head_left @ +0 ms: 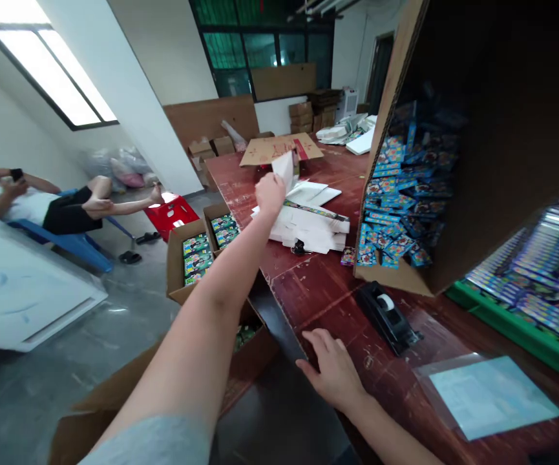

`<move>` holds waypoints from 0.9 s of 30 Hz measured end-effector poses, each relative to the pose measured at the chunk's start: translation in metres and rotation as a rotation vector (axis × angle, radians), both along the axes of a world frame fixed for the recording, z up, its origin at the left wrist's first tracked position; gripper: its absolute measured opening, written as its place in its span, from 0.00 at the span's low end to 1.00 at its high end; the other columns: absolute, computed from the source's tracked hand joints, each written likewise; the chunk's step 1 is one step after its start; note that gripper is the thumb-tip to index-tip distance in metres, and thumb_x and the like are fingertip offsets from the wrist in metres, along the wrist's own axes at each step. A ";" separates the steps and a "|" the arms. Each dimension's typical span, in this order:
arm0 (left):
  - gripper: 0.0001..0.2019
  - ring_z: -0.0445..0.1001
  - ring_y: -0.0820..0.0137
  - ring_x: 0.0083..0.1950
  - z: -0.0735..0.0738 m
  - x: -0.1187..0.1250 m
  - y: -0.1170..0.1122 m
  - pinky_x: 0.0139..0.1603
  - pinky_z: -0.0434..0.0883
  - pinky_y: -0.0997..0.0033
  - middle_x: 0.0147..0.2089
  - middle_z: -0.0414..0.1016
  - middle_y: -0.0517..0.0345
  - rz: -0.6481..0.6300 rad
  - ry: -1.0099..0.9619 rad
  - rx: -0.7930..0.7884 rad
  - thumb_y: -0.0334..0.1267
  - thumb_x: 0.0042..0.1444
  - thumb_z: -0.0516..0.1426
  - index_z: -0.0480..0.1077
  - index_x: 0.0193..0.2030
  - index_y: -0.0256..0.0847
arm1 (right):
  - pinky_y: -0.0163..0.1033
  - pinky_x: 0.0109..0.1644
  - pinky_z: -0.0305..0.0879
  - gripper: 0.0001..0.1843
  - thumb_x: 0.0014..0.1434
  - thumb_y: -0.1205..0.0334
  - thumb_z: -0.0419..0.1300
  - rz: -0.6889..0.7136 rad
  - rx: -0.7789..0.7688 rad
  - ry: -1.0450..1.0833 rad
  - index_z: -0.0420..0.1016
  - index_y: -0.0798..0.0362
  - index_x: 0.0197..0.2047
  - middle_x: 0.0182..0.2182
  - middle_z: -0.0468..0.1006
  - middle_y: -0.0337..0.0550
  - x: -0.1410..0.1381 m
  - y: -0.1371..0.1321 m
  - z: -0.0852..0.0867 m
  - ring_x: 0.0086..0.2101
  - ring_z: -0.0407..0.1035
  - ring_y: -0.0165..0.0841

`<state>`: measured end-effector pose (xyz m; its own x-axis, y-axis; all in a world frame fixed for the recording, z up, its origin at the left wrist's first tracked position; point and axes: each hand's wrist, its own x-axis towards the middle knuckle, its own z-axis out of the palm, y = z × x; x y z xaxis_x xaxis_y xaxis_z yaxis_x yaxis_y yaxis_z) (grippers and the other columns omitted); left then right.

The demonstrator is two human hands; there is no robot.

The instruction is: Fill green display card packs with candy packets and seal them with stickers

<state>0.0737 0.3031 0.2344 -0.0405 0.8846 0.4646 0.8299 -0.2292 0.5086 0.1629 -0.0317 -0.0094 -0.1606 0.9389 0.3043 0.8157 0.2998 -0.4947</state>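
Card (284,169), white and folded, is pinched in the closed fingers of our left hand (270,194), beside a loose pile of white pieces (308,229) on the red table (298,287). We hold our right hand (335,371) open at the table's near edge. Near it we see a black tape dispenser (386,320); farther back, an open carton (400,274) holds small blue packets (386,236). To our left, another person (30,206) sits in a blue chair (78,247).

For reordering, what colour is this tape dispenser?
The tape dispenser is black; the head view shows it best.
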 end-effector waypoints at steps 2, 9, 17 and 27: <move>0.16 0.76 0.56 0.54 0.032 -0.022 -0.032 0.55 0.70 0.59 0.43 0.79 0.41 0.006 -0.115 0.103 0.37 0.69 0.46 0.71 0.34 0.37 | 0.55 0.58 0.68 0.35 0.66 0.44 0.59 -0.096 0.090 0.150 0.56 0.53 0.68 0.60 0.69 0.60 0.001 0.009 0.016 0.58 0.68 0.49; 0.09 0.80 0.68 0.34 0.063 -0.046 -0.183 0.37 0.79 0.67 0.32 0.76 0.57 -0.367 -0.910 -0.113 0.44 0.60 0.58 0.68 0.36 0.40 | 0.63 0.66 0.57 0.59 0.57 0.35 0.63 -0.184 0.331 0.378 0.39 0.63 0.75 0.72 0.50 0.70 -0.020 0.068 0.152 0.69 0.49 0.59; 0.43 0.56 0.52 0.75 0.058 -0.063 -0.231 0.72 0.60 0.51 0.73 0.59 0.46 -0.625 -0.197 0.247 0.57 0.50 0.67 0.59 0.70 0.45 | 0.45 0.45 0.74 0.21 0.62 0.52 0.63 0.009 0.222 0.678 0.72 0.52 0.56 0.49 0.81 0.48 0.115 0.019 0.221 0.42 0.77 0.39; 0.13 0.67 0.75 0.19 -0.073 0.031 -0.265 0.20 0.63 0.76 0.25 0.73 0.61 -0.675 -0.321 -0.503 0.49 0.59 0.60 0.73 0.35 0.40 | 0.46 0.45 0.65 0.09 0.65 0.60 0.61 -0.608 0.394 -0.212 0.80 0.48 0.47 0.46 0.76 0.49 0.215 -0.066 0.194 0.46 0.68 0.43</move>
<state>0.1051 0.0383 0.1617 0.5004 0.8628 0.0722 0.3996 -0.3041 0.8648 0.3777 -0.0977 0.1844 0.2582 0.7092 0.6560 0.9598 -0.1112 -0.2576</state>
